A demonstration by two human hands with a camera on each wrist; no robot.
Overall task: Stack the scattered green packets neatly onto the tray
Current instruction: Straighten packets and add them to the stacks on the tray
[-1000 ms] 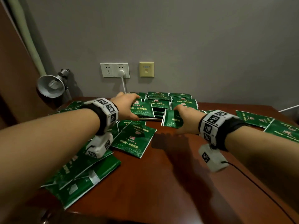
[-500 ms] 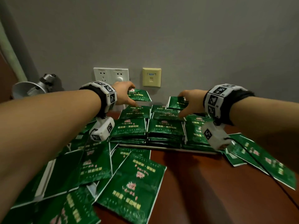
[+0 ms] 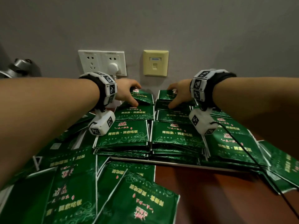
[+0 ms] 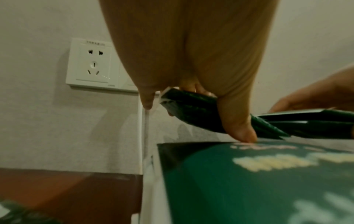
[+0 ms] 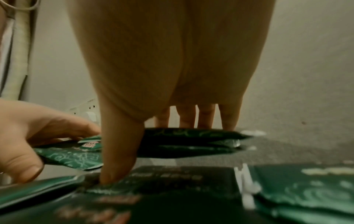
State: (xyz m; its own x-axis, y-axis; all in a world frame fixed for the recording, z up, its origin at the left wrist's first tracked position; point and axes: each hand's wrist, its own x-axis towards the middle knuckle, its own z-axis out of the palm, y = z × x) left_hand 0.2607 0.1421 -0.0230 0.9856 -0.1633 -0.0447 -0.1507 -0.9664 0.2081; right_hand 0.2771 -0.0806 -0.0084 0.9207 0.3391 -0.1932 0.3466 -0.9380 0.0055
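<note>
Stacks of green packets [image 3: 124,135] fill a flat tray whose silver front rim [image 3: 178,163] shows beneath them. My left hand [image 3: 134,96] reaches to the tray's far row by the wall and grips a small bundle of green packets [image 3: 143,97], tilted, thumb in front and fingers behind; in the left wrist view the thumb tip touches the stack below that bundle [image 4: 199,115]. My right hand [image 3: 174,97] beside it pinches another small bundle of packets [image 3: 165,94], held level just above the stacks in the right wrist view [image 5: 191,141].
Loose packets lie scattered on the brown table at the near left [image 3: 64,183] and the right [image 3: 283,164]. Close behind the tray are white wall sockets [image 3: 102,62] with a plug [image 3: 114,68] and a yellow socket [image 3: 155,63]. A metal lamp [image 3: 17,67] stands far left.
Both hands have carried their packets from the tray's near side up and back to its far row by the wall. The head view has closed in on the tray.
</note>
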